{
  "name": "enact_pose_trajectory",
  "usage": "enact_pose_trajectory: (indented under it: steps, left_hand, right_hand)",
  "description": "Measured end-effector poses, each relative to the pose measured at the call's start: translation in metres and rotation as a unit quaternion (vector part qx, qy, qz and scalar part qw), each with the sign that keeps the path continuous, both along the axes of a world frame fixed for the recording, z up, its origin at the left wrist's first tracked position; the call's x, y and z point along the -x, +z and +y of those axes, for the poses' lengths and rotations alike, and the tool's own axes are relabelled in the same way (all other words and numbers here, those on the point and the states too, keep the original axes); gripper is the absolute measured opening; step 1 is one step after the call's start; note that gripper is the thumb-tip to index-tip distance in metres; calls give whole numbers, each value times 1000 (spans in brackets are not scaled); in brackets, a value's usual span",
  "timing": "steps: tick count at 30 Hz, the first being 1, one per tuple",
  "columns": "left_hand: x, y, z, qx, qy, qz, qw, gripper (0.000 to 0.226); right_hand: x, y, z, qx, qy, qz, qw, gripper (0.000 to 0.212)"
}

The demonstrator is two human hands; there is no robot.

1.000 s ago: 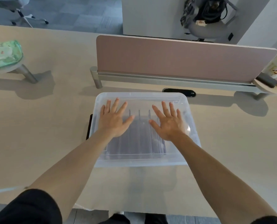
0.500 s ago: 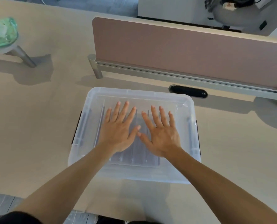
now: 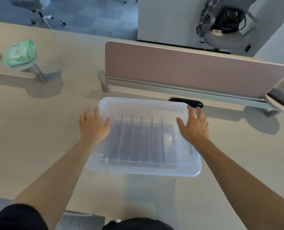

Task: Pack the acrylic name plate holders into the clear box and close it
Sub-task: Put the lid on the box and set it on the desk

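Tabletop (image 3: 38,146): left grip (image 3: 93,128) and right grip (image 3: 193,128) spread on box (image 3: 142,168) lid edges; slick, flexy plastic, we'd press sides.

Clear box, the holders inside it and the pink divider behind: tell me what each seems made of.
Clear box: probably translucent plastic, slightly frosted with a soft sheen; the contents show through hazily.
Name plate holders: likely clear acrylic, glossy; mostly their thin edges show, as pale lines.
Divider: seemingly a fabric-covered panel, matte pink with no reflections, on a metal-looking grey rail.
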State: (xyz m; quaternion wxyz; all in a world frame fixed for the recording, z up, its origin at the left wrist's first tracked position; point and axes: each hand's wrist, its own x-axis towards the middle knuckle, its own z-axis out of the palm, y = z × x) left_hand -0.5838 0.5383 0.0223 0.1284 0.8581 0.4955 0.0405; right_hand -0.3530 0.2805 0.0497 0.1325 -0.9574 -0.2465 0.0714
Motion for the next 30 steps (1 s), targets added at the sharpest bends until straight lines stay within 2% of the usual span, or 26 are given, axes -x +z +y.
enact_pose_trajectory:
  steps: [2,4,6,7,8,11,14,17,18,20,23,25,27,30]
  left_hand:
    - [13,-4,12,113,88,-8,990,85]
    - [19,-5,16,254,164,-82,950,93]
    - [20,-6,14,341,205,-163,903,74]
    - [20,-7,15,349,210,-178,896,64]
    - [22,-5,15,344,204,-177,899,61]
    - [25,-1,22,310,185,-150,920,64]
    - [22,8,24,315,158,-136,926,53]
    - [17,19,17,318,137,-96,933,47]
    - [15,21,15,315,137,-90,935,50]
    - [10,24,10,317,140,-89,934,68]
    - [3,20,5,307,101,-90,942,110]
    - [1,19,4,299,91,-91,946,124]
    - [-1,17,6,303,90,-88,945,128]
    - [-1,14,9,306,90,-72,945,130]
  right_hand:
    - [-13,-2,-15,-46,-113,108,987,85]
    - [-18,-10,-25,-90,-192,236,948,98]
    - [-19,-16,-31,-148,-253,352,889,105]
    - [-19,-18,-34,-167,-272,388,865,105]
    - [-19,-20,-36,-172,-270,404,857,103]
    - [-21,-16,-39,-144,-224,393,880,83]
    - [-22,-2,-34,-152,-237,394,875,55]
    - [-21,9,-21,-128,-216,369,895,36]
    - [-19,10,-17,-119,-209,363,900,39]
    - [-13,12,-11,-107,-196,365,904,58]
    - [-8,8,-5,-62,-184,353,915,107]
    - [-6,4,-2,-35,-188,331,924,131]
    - [-3,3,0,-36,-200,322,925,136]
    - [-3,7,0,-48,-209,331,919,124]
